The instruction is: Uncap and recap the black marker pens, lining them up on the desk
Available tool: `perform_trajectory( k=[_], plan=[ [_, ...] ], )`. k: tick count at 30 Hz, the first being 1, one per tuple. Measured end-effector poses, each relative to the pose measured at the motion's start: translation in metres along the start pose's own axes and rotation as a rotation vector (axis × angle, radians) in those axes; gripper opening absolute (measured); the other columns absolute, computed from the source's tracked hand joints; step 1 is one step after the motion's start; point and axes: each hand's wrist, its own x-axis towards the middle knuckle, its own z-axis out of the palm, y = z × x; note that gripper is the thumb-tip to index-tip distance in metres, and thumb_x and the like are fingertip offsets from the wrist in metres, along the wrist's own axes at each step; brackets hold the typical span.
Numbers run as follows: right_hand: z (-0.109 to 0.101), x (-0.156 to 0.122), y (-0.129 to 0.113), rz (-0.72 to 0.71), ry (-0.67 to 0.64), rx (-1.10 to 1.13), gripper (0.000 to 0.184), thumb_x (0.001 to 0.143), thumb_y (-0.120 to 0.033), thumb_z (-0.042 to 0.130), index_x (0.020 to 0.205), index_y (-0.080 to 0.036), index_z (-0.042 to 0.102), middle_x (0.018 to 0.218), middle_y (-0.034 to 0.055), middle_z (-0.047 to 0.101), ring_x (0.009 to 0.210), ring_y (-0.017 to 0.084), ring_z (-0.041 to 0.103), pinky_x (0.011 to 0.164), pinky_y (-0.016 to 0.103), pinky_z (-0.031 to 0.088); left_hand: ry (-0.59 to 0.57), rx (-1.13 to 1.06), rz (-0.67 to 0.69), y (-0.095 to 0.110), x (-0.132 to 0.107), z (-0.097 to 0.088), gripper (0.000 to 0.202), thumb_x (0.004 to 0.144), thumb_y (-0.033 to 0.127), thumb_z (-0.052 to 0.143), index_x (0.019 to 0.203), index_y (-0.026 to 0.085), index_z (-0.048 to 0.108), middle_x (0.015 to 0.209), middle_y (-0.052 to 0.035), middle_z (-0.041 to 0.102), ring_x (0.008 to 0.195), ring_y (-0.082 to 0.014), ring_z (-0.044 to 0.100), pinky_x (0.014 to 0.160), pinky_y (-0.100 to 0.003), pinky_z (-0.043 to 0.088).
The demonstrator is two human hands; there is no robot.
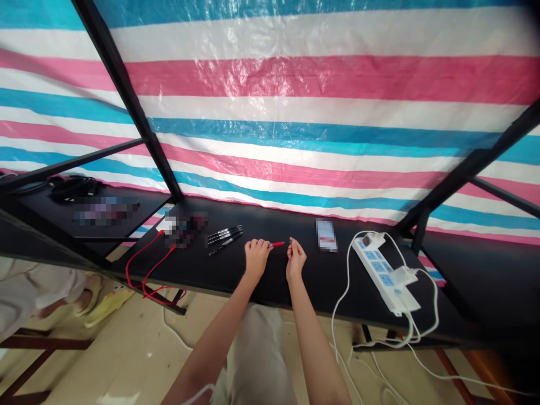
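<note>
2 smeared patches, one by the left hand's side of the black tabletop and one on the neighbouring dark table, cannot be made out. The small white flat card farther back is blurred too. How many pens lie in the loose row of slim black pens is hard to tell.

The left hand is closed on a slim red plastic stick. Its fingers cover the rear end, and the free tip points toward the right hand, just short of its fingertips. The right hand is curled, thumb and forefinger pinched close. I cannot tell whether anything sits between them.

The black pens lie near the left hand. Thin red wires droop over the table's front edge. A long white power strip with white cables lies well apart to the right, and a pink, white and blue striped tarpaulin hangs behind.
</note>
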Motion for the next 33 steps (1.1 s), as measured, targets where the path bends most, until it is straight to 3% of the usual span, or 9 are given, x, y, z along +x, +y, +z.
perform_trajectory(
  k=[5,10,13,16,19,22,28,33],
  plan=[
    [0.002,-0.001,-0.002,-0.13,0.364,-0.114,0.035,0.073,-0.051,0.05,0.073,-0.016,0.05,0.059,-0.0038,0.049,0.043,0.005,0.041,0.041,0.018,0.032,0.052,0.052,-0.151,0.001,0.0,-0.005,0.021,0.087,0.031,0.038,0.097,0.024,0.056,0.097,-0.0054,0.058,0.09,-0.0212,0.046,0.083,-0.038,0.027],
    [0.004,-0.005,-0.012,-0.172,0.418,-0.21,0.033,0.081,-0.053,0.036,0.078,-0.02,0.038,0.067,0.0001,0.056,0.04,0.006,0.045,0.037,0.018,0.032,0.147,0.049,-0.262,-0.004,-0.001,-0.004,0.025,0.087,0.035,0.037,0.099,0.023,0.055,0.096,-0.0063,0.059,0.089,-0.0214,0.047,0.08,-0.037,0.028],
    [0.003,-0.006,-0.014,-0.174,0.383,-0.19,0.032,0.082,-0.052,0.031,0.082,-0.02,0.036,0.074,0.003,0.06,0.04,0.007,0.048,0.035,0.018,0.029,0.195,0.019,-0.293,-0.009,-0.001,-0.003,0.027,0.088,0.036,0.036,0.097,0.02,0.056,0.087,-0.0065,0.06,0.084,-0.0203,0.048,0.075,-0.034,0.03],
    [0.001,-0.006,-0.012,-0.145,0.286,-0.23,0.033,0.082,-0.051,0.032,0.083,-0.019,0.04,0.057,-0.0029,0.056,0.033,0.006,0.04,0.034,0.018,0.026,0.192,-0.023,-0.249,-0.011,-0.001,-0.002,0.028,0.088,0.035,0.034,0.091,0.018,0.056,0.082,-0.006,0.06,0.08,-0.0184,0.049,0.071,-0.031,0.031],
    [-0.002,-0.005,-0.009,-0.141,0.194,-0.346,0.037,0.081,-0.051,0.035,0.081,-0.016,0.047,0.046,-0.0065,0.048,0.032,0.005,0.035,0.037,0.018,0.026,0.069,-0.058,-0.096,-0.007,-0.001,0.0,0.029,0.088,0.035,0.033,0.078,0.018,0.055,0.072,-0.0042,0.058,0.075,-0.016,0.05,0.069,-0.028,0.031],
    [-0.002,-0.003,-0.006,-0.162,0.093,-0.452,0.039,0.08,-0.051,0.037,0.078,-0.015,0.052,0.044,-0.0063,0.046,0.039,0.007,0.041,0.045,0.019,0.032,-0.078,-0.074,-0.027,-0.003,-0.001,0.005,0.032,0.088,0.037,0.031,0.075,0.018,0.053,0.067,-0.0029,0.057,0.067,-0.0135,0.051,0.064,-0.025,0.031],
    [0.004,-0.002,-0.004,-0.135,-0.049,-0.744,0.043,0.08,-0.051,0.036,0.082,-0.016,0.062,0.048,-0.0029,0.053,0.048,0.011,0.049,0.054,0.021,0.033,-0.253,-0.08,-0.186,-0.007,0.004,0.013,0.035,0.089,0.043,0.026,0.084,0.02,0.052,0.071,-0.0011,0.061,0.064,-0.0131,0.056,0.056,-0.022,0.031],
    [0.007,-0.003,-0.004,-0.166,-0.043,-0.836,0.048,0.08,-0.049,0.038,0.114,-0.018,0.055,0.069,0.0012,0.065,0.067,0.015,0.056,0.063,0.023,0.035,-0.314,-0.048,-0.278,-0.009,0.01,0.013,0.049,0.09,0.047,0.012,0.087,0.019,0.052,0.078,-0.0052,0.063,0.071,-0.0147,0.059,0.062,-0.022,0.035]
  ],
)
